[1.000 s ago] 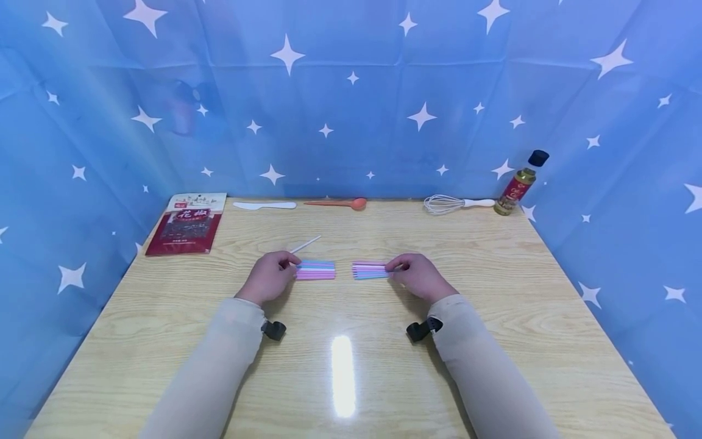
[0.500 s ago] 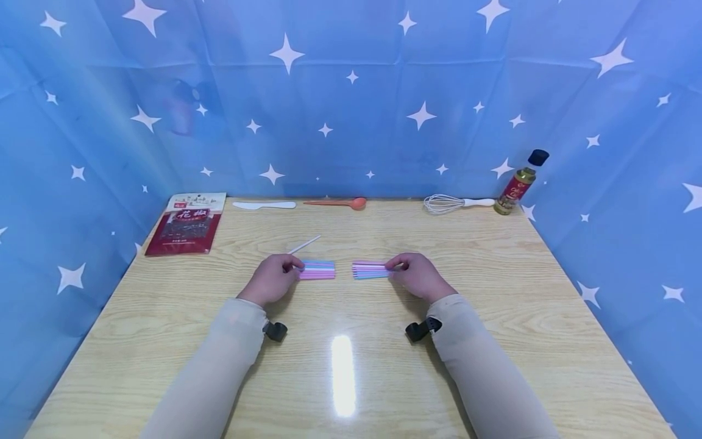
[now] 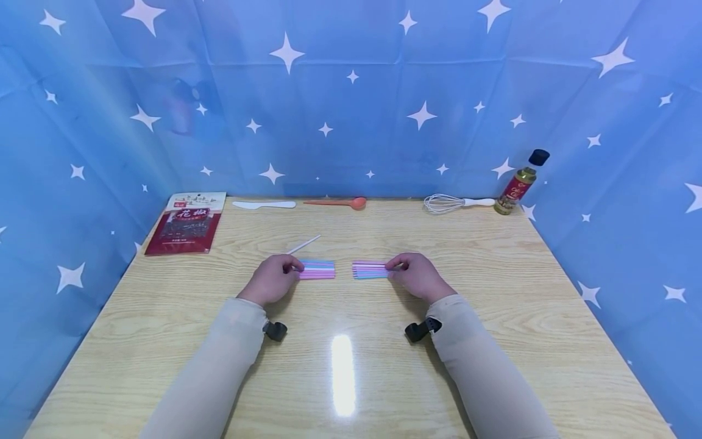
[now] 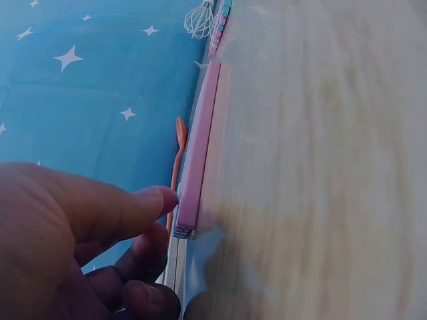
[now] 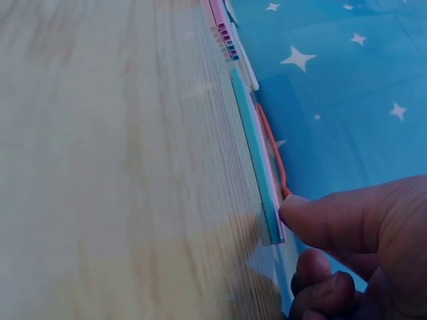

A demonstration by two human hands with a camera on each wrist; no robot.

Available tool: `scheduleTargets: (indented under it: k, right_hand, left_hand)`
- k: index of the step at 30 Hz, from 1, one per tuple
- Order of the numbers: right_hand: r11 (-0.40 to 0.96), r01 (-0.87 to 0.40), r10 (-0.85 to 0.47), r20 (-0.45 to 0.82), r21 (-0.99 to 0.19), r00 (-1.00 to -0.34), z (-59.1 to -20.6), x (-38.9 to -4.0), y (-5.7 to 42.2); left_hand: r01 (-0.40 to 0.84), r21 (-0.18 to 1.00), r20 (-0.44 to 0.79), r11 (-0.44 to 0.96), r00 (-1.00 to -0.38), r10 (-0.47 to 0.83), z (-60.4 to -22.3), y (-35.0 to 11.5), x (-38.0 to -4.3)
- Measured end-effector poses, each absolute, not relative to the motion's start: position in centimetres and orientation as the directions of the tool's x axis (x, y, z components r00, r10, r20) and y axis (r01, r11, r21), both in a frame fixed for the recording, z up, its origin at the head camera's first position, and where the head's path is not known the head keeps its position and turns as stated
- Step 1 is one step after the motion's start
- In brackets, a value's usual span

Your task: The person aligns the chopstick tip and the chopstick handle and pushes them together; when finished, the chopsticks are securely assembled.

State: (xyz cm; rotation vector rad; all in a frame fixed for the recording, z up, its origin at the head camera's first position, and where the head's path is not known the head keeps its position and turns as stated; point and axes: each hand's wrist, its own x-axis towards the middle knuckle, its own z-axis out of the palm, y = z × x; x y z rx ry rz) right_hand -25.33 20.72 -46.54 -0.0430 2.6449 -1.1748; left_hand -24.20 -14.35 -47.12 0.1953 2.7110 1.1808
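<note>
Two rows of thin pink, white and blue sticks lie end to end on the wooden table, a narrow gap between them. My left hand (image 3: 272, 277) covers the outer end of the left row of sticks (image 3: 318, 270), its curled thumb and fingertips pinching there. In the left wrist view, a pink stick (image 4: 199, 147) forms the near side of that row. My right hand (image 3: 415, 275) pinches the outer end of the right row of sticks (image 3: 370, 269); a teal stick (image 5: 255, 153) shows along its near side. A single white stick (image 3: 304, 245) lies slanted behind my left hand.
Along the table's back edge lie a white knife (image 3: 264, 205), an orange spoon (image 3: 358, 203) and a whisk (image 3: 445, 204). A red spice packet (image 3: 183, 228) lies at the back left. An oil bottle (image 3: 515, 189) stands back right, before a blue starry curtain (image 3: 351, 103).
My left hand has shifted slightly right along its row, covering a little more of the sticks, then stayed put. My right hand has hardly moved.
</note>
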Motion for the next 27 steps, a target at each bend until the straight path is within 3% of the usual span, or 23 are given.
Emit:
scheduleTargets:
  k: [27]
  right_hand:
    - [0.676, 0.059, -0.130, -0.198, -0.734, -0.972, -46.95, -25.49, 20.78]
  left_hand:
    - [0.030, 0.733, -0.127, 0.680, -0.975, 0.180, -46.78, -14.41, -24.07]
